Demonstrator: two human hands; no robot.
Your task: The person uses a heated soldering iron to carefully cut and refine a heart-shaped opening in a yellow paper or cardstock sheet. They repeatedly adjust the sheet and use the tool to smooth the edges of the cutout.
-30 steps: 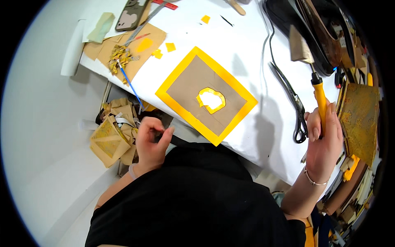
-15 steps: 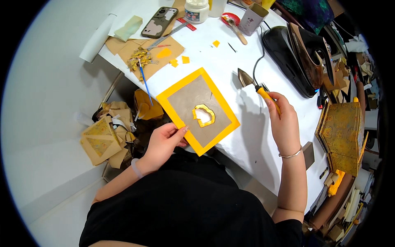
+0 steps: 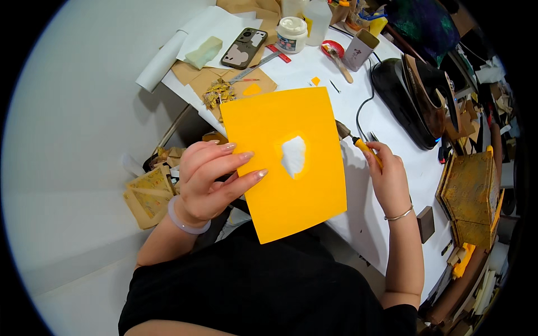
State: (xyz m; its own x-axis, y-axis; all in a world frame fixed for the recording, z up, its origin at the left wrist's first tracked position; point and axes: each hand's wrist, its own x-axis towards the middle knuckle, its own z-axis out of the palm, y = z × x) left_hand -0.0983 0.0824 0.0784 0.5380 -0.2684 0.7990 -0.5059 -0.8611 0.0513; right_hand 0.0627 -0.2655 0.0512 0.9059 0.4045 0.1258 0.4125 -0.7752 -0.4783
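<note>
My left hand (image 3: 210, 179) grips the left edge of a yellow-covered board (image 3: 302, 207), fingers on its face, and holds it up in front of me. The board's plain yellow side faces up. An irregular hole near its middle shows white through it. My right hand (image 3: 388, 178) is closed around the yellow handle of a pointed metal-headed tool (image 3: 361, 147) to the right of the board. The board's edge hides part of the metal head.
An iron on a black base (image 3: 412, 101) stands at the right, with a cable (image 3: 361, 112) beside it. Toward the back are a phone (image 3: 244, 49), an open white jar (image 3: 292, 36), a ruler (image 3: 255, 68), a brush (image 3: 341, 66) and a tin (image 3: 360, 50). A patterned gold box (image 3: 468, 187) sits far right.
My left hand has turned the board over, from its grey side with a yellow border to the all-yellow side, and brought it closer. My right hand keeps the tool at about the same place.
</note>
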